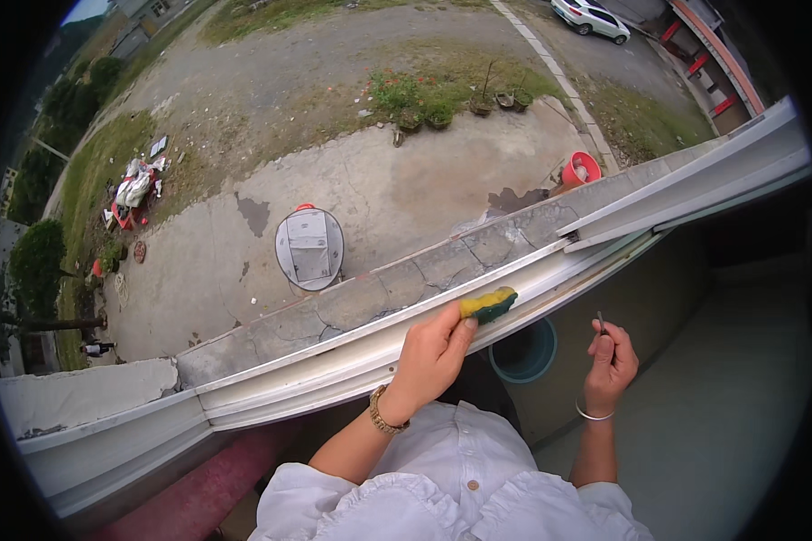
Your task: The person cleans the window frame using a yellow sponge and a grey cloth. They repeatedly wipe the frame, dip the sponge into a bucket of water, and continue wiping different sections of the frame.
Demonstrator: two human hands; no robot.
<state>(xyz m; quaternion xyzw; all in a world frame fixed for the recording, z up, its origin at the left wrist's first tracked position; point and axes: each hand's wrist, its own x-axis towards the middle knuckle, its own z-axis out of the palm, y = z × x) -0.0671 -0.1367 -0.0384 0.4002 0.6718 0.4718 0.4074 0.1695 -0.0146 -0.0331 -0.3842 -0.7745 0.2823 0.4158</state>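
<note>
The left hand [433, 352] is pinching a yellow-and-green sponge [489, 304] in its fingers, pressing it flat into the white window track [334, 356] so it rides the groove, while the right hand [611, 365] is gripping a thin dark tool [600, 322] upright (kept clear, over the blue bucket [525, 352]).

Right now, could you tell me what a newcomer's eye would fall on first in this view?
Probably the yellow-and-green sponge, pressed by the left hand onto the white window track at the centre. To its right, the right hand holds a thin dark tool upright. Far below, beyond the cracked concrete ledge, lies a yard with a red bucket and a white car.
</note>
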